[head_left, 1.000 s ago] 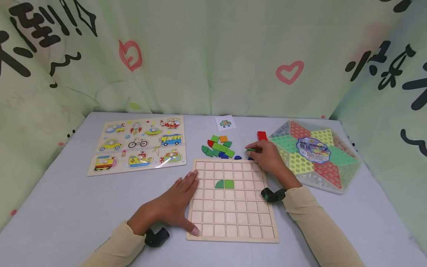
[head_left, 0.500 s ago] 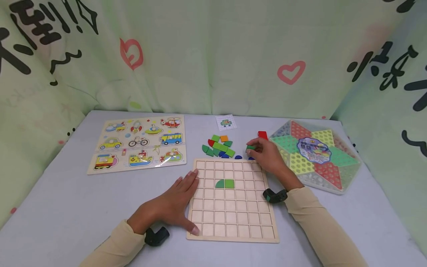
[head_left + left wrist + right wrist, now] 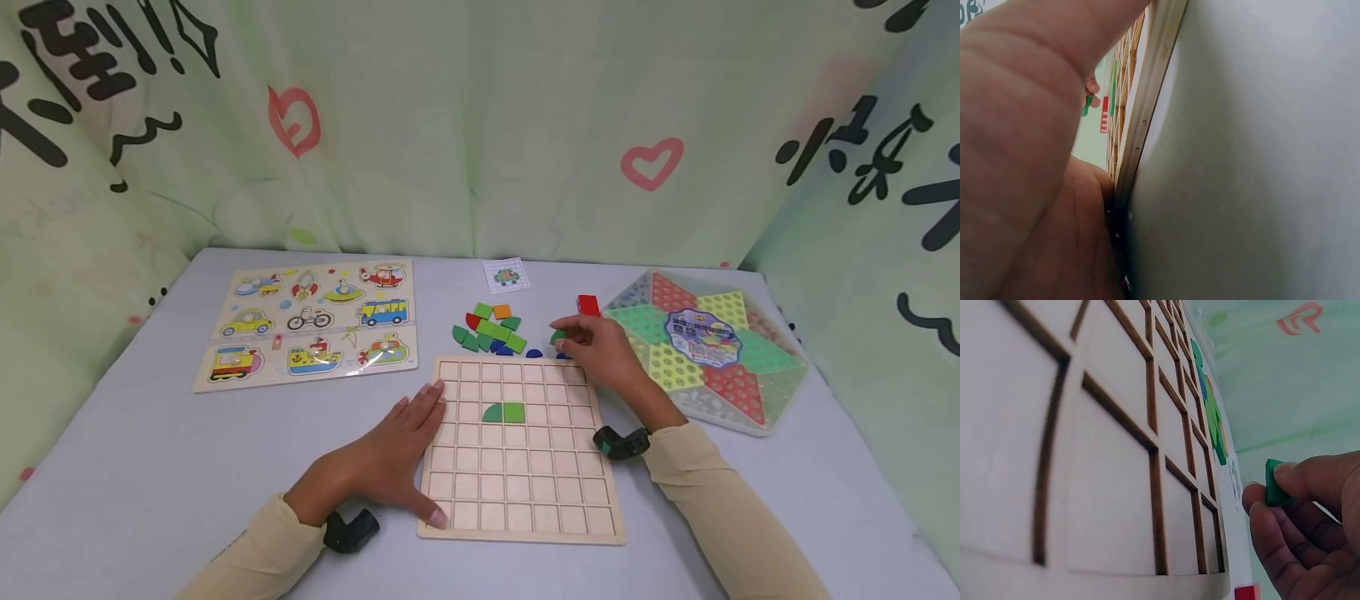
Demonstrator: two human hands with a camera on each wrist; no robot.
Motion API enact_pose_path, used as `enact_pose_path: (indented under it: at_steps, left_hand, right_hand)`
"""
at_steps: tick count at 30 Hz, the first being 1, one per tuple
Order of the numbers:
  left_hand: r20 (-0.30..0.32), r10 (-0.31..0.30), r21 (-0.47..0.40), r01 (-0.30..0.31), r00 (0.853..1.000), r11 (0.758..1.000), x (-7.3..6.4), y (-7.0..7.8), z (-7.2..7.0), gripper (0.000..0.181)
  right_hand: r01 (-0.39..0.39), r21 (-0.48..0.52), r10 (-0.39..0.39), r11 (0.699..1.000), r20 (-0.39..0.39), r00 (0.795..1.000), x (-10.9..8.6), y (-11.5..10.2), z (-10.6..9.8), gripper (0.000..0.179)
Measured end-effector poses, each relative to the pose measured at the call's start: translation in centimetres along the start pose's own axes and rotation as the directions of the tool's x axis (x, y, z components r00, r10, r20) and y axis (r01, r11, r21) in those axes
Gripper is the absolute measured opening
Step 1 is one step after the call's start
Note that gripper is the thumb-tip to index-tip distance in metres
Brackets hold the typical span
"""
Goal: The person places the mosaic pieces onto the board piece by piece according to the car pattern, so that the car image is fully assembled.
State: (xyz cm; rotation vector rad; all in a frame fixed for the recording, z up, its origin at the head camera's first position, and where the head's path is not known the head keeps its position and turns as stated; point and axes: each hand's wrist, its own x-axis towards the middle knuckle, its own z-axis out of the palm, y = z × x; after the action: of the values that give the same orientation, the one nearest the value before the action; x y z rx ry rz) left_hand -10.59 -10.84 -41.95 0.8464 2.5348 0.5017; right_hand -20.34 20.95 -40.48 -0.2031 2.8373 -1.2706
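Note:
A wooden grid board (image 3: 517,483) lies in front of me in the head view. Two pieces sit side by side in its cells: a dark green quarter-circle (image 3: 492,413) and a lighter green square (image 3: 514,412). My left hand (image 3: 386,458) rests along the board's left edge, fingers extended at the upper part and thumb on the lower left corner. Beyond the board's far right corner, my right hand (image 3: 603,354) pinches a small green piece (image 3: 1275,484) between thumb and fingers, raised off the table. Its full outline is partly covered by the fingertips.
Behind the board lies a loose pile of coloured pieces (image 3: 495,331), with blue pieces (image 3: 534,353) near its edge. A red block (image 3: 588,305) and a printed pattern card (image 3: 506,275) lie farther back. A vehicle puzzle (image 3: 281,367) is left, a star-patterned game box (image 3: 705,337) right.
My right hand has turned the green piece from edge-on so more of its face shows, shifting very little. The left hand and the board stay in place.

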Motion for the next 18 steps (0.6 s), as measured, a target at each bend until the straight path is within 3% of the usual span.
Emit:
enact_pose_path:
  at_steps: [6, 15, 18]
  left_hand:
    - [0.001, -0.005, 0.013, 0.005, 1.000, 1.000, 0.0, 0.0, 0.1, 0.137]
    - [0.001, 0.000, 0.020, 0.000, 1.000, 1.000, 0.0, -0.1, 0.2, 0.137]
    - [0.001, 0.006, 0.019, -0.006, 1.000, 1.000, 0.1, -0.2, 0.1, 0.137]
  right_hand:
    - [-0.009, -0.015, 0.010, 1.000, 0.057, 0.998, -0.7, -0.4, 0.0, 0.024]
    - [0.109, -0.040, -0.100, 0.993, 0.169, 0.980, -1.9, -0.9, 0.1, 0.022]
    - [0.105, -0.031, -0.096, 0.994, 0.214, 0.972, -2.3, -1.2, 0.2, 0.020]
